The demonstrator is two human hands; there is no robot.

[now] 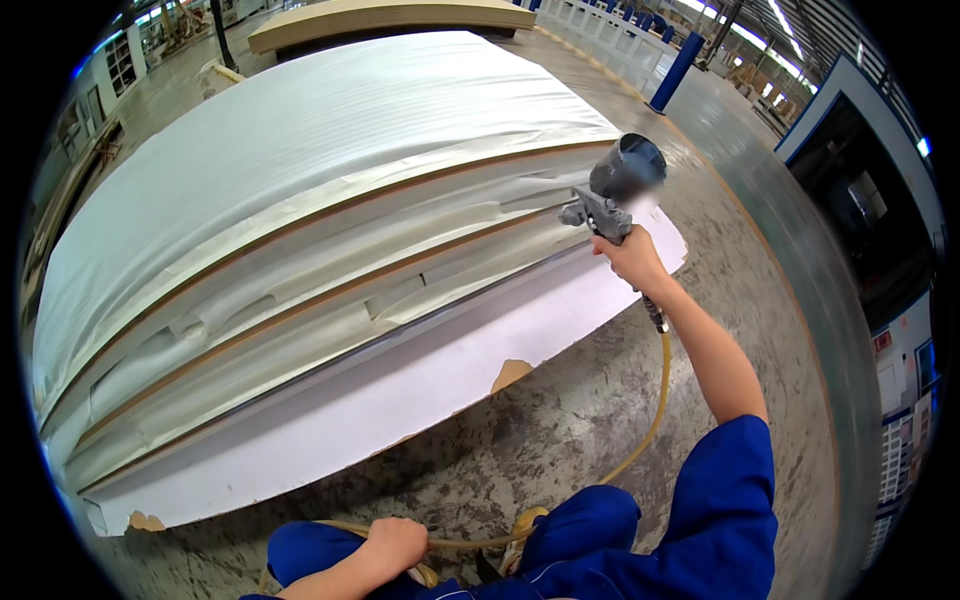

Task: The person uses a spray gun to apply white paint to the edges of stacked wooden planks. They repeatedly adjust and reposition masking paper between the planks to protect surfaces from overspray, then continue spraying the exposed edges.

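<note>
My right hand [638, 262] is wrapped round the grip of a spray gun [603, 214]. A dark round cup [622, 172] sits on top of the gun, beside the right end of a stack of panels. From the foot of the grip, a yellow air hose [662, 385] hangs down and curves back toward my knees. My left hand [398, 543] is closed round that hose, low over my lap. The brown-edged panels [300, 295] are stacked in layers with white sheeting [330, 115] over the top and between them.
Under the stack, a white board [330, 430] with chipped edges sticks out toward me, above the stained concrete floor [590, 420]. Behind stands another pile of tan boards [390, 22]. A blue post [677, 72] rises at the far right, and a dark blue-framed opening [860, 200] is on the right.
</note>
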